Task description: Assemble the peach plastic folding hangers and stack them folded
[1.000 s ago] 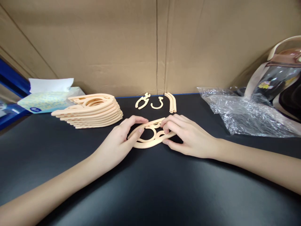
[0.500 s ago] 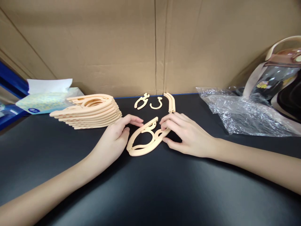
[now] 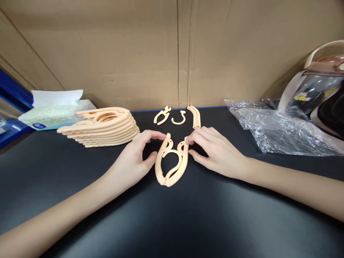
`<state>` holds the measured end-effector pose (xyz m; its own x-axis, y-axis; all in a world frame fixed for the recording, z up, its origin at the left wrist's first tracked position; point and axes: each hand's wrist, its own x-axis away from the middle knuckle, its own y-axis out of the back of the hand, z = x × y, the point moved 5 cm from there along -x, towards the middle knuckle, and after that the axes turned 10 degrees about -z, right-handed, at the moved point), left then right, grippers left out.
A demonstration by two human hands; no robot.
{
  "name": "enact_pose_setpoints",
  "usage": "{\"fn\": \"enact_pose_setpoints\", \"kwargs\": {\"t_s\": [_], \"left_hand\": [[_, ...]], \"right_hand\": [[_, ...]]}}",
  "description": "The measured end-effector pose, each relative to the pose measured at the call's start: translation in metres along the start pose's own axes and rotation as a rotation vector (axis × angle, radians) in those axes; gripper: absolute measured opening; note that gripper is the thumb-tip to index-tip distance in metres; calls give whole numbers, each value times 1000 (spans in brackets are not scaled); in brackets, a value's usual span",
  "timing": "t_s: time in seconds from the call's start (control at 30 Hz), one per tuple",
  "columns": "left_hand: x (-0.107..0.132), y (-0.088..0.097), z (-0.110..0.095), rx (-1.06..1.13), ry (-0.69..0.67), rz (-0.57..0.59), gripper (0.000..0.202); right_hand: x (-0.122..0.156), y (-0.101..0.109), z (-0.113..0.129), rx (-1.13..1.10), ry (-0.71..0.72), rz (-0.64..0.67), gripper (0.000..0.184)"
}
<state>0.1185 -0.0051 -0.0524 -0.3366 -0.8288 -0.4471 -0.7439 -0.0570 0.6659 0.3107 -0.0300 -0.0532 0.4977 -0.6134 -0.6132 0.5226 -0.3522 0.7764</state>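
A cream plastic folding hanger (image 3: 180, 173) lies folded on the black table in front of me, its two curved arms joined at the near end and its hook turned inward between them. My left hand (image 3: 137, 152) holds the left arm from outside, index fingertip at its far tip and thumb lower on its side. On the opposite side, my right hand (image 3: 215, 152) has its fingers on the far end of the right arm, thumb close beside it. Behind the hanger lie a loose hook (image 3: 179, 119), small curved pieces (image 3: 162, 116) and two slim arm pieces (image 3: 195, 116).
Left of my hands stands a stack of several folded hangers (image 3: 107, 130), with a tissue pack (image 3: 56, 114) behind it. To the right are crumpled clear plastic wrap (image 3: 274, 129) and a strapped drink bottle (image 3: 317, 89). A cardboard wall (image 3: 120, 53) closes off the back.
The hanger has turned so its joined end points toward me and its tips point away. My left fingers have moved onto its left arm; my right hand has shifted only slightly.
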Motion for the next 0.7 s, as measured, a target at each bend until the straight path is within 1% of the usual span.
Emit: {"fn": "enact_pose_setpoints", "kwargs": {"t_s": [0.17, 0.3, 0.47, 0.63, 0.7], "left_hand": [[5, -4, -4, -35, -102, 60, 44], [9, -5, -9, -36, -185, 90, 49], [13, -9, -12, -56, -209, 176, 59], [14, -11, -10, -56, -224, 195, 69], [15, -12, -9, -58, -207, 225, 76]], "right_hand": [[0, -2, -2, -46, 0, 3, 11], [0, -1, -3, -64, -21, -17, 12], [-1, 1, 0, -149, -4, -10, 15], [1, 0, 4, -263, 40, 76, 20], [1, -1, 6, -296, 68, 119, 21]]}}
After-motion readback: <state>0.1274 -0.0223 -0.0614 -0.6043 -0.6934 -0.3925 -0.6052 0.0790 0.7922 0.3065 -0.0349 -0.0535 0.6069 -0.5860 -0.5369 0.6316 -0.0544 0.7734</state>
